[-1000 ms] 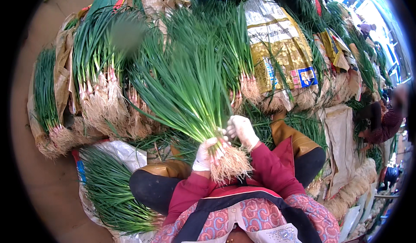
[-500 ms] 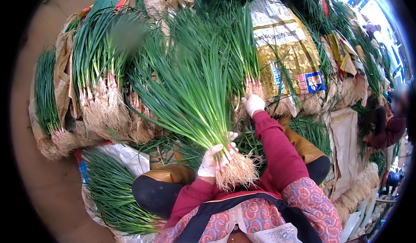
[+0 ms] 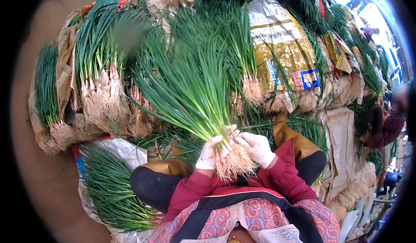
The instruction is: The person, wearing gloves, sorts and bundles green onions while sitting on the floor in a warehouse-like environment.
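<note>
A thick bunch of green onions (image 3: 197, 100), with long leaves, pinkish-white bulbs and pale roots, is held upright in front of my chest. My left hand (image 3: 210, 153), in a white glove, wraps round its stems just above the bulbs. On the other side my right hand (image 3: 256, 148), gloved too, has its fingers curled in against the bulbs and the top of the roots; its fingertips are partly hidden. Just beyond my hands, a smaller clump of green onions (image 3: 250, 84) lies with its roots toward me.
More green onions lie heaped at the left (image 3: 102, 74) and in a pile (image 3: 115, 191) on white sacking by my left knee. A gold-and-white sack (image 3: 284, 48) covers bundles ahead. Another person (image 3: 388, 128) sits at the far right. Brown floor (image 3: 32, 191) runs along the left.
My right hand has come back from the clump ahead to the bulbs of the held bunch. My left hand keeps its hold and has risen slightly.
</note>
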A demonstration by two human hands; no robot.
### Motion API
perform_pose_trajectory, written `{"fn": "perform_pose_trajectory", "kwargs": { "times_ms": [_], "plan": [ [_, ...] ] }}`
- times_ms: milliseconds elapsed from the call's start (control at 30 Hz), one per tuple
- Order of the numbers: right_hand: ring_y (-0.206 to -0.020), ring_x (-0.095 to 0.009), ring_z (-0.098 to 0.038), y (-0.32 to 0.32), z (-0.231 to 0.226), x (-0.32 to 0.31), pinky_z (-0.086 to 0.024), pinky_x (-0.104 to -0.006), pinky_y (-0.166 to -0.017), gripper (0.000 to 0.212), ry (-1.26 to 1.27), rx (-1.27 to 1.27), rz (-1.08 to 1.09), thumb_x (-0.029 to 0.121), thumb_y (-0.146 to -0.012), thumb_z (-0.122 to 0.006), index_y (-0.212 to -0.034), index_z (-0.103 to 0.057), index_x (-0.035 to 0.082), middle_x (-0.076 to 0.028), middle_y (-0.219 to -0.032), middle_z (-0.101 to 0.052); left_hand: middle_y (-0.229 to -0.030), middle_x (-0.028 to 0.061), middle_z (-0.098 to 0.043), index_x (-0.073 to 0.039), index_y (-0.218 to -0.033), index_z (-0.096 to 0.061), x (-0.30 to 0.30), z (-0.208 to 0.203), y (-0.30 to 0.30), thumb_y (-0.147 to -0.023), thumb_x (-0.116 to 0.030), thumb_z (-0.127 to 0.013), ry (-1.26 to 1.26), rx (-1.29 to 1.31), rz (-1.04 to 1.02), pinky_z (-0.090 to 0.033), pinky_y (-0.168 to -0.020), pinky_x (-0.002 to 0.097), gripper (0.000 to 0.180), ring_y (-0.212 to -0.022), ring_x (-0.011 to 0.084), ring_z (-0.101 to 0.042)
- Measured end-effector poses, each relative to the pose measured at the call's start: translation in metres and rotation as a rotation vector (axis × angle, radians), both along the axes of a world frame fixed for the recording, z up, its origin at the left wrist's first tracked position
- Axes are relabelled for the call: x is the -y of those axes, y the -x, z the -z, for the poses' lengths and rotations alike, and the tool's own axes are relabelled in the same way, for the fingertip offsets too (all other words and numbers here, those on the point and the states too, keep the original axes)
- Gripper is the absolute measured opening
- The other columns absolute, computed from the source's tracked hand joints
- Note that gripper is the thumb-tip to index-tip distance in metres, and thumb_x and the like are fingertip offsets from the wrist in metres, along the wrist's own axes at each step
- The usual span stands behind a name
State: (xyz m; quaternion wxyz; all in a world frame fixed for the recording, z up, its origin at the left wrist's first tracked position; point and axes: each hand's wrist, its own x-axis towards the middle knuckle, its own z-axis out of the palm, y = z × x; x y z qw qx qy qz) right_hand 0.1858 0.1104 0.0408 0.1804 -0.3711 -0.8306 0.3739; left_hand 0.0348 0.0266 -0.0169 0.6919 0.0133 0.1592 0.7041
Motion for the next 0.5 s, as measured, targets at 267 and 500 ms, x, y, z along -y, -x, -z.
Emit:
{"fn": "perform_pose_trajectory", "kwargs": {
  "times_ms": [267, 500],
  "plan": [
    [-0.060, -0.012, -0.060, 0.052, 0.032, -0.054, -0.045, -0.0215, -0.046, 0.032, 1.252, -0.383, 0.019, 0.034, -0.090, -0.054, -0.100, -0.056, 0.004, -0.006, -0.077, -0.062, -0.128, 0.0235, -0.045, 0.001, -0.121, -0.046, 0.007, -0.005, 0.002, -0.078, -0.020, -0.061, -0.039, 0.029, 0.006, -0.039, -0.097, 0.0533, 0.050, -0.116, 0.0363, -0.048],
    [-0.053, -0.013, -0.056, 0.061, 0.043, -0.046, -0.039, -0.0208, -0.040, 0.016, 1.150, -0.462, 0.153, 0.021, -0.087, -0.059, -0.094, -0.056, 0.007, -0.001, -0.069, -0.057, -0.122, 0.0194, -0.052, 0.002, -0.120, -0.047, 0.011, 0.002, 0.002, -0.078, -0.015, -0.059, 0.053, 0.035, 0.015, -0.047, -0.089, 0.0446, 0.047, -0.101, 0.0294, -0.057]
  ]
}}
